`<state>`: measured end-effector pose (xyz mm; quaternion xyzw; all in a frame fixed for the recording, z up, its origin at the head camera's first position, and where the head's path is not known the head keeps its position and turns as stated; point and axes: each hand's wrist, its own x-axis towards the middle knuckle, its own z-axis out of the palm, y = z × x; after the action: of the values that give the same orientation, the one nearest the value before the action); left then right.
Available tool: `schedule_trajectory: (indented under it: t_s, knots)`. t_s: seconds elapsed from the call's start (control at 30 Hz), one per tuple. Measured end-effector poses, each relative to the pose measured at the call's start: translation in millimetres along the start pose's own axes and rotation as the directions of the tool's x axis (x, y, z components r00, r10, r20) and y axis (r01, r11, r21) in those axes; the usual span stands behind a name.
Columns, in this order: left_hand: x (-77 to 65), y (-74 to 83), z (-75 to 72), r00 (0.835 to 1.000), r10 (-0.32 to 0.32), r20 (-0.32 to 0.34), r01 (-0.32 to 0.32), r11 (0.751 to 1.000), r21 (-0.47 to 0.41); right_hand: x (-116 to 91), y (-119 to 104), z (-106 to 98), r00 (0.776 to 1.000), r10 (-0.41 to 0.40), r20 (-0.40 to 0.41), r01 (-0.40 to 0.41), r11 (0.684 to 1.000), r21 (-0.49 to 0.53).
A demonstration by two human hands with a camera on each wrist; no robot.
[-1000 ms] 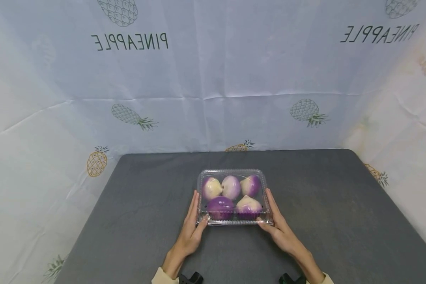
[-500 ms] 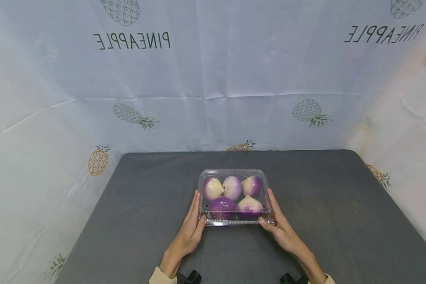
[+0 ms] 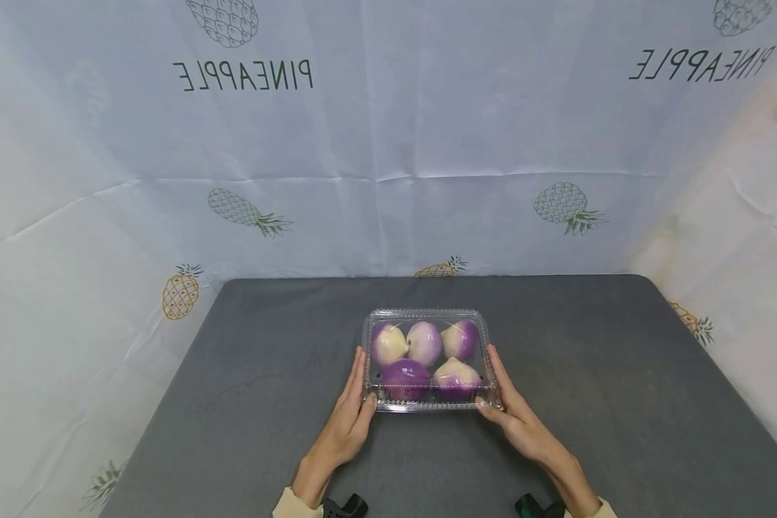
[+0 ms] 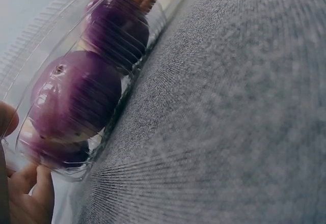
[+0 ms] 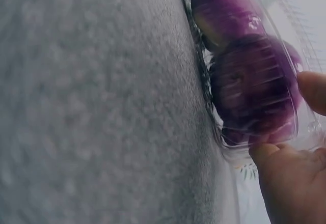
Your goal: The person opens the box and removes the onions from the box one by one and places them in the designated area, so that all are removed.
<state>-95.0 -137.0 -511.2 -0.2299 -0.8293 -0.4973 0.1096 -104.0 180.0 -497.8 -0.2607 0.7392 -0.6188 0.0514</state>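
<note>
A clear plastic clamshell box (image 3: 427, 406) lies on the grey table, its lid down. Inside are several purple-and-cream turnips (image 3: 404, 378). My left hand (image 3: 339, 432) holds the box's left side, fingers along the wall and thumb by the front left corner. On the opposite side my right hand (image 3: 524, 428) grips the wall, its thumb at the front right corner. The left wrist view shows that thumb (image 4: 6, 119) over the lid edge and fingertips (image 4: 43, 183) lower on the side. Close up in the right wrist view, the thumb (image 5: 313, 89) presses the lid edge.
The dark grey tabletop (image 3: 233, 403) extends to both sides, with rounded far corners. A pale pineapple-print cloth (image 3: 375, 129) hangs behind the table and along both sides. Black wrist straps (image 3: 346, 507) show at the bottom edge.
Both thumbs have slid slightly outward along the box's front edge. The box stays in place between the hands; the whole head view has shifted a little.
</note>
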Motion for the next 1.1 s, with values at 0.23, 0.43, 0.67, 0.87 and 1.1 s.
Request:
schedule_trajectory:
  t_s: [0.23, 0.43, 0.67, 0.87, 1.1]
  knots:
    - [-0.2, 1.9, 0.5, 1.0, -0.024, 0.01, 0.024, 1.0, -0.008, -1, -1, -5, 0.999, 0.016, 0.043, -0.016, 1.0, -0.004]
    - [-0.6, 3.5, 0.9, 0.999, -0.045, 0.016, 0.045, 0.999, -0.004, -1, -2, -9, 0.996, 0.061, 0.061, -0.06, 0.998, -0.011]
    - [0.8, 4.1, 2.4, 0.999, -0.033, 0.015, 0.033, 0.999, 0.001, 0, -4, -13, 0.993, 0.098, 0.065, -0.096, 0.995, -0.032]
    - [0.3, 4.2, 3.0, 0.999, -0.038, 0.016, 0.038, 0.999, -0.001, 0, -3, -16, 0.99, 0.108, 0.086, -0.107, 0.994, -0.019]
    - [-1.7, 3.4, -0.1, 0.999, -0.053, 0.0, 0.053, 0.999, 0.009, -5, 6, -21, 0.99, 0.032, 0.14, -0.054, 0.986, 0.157]
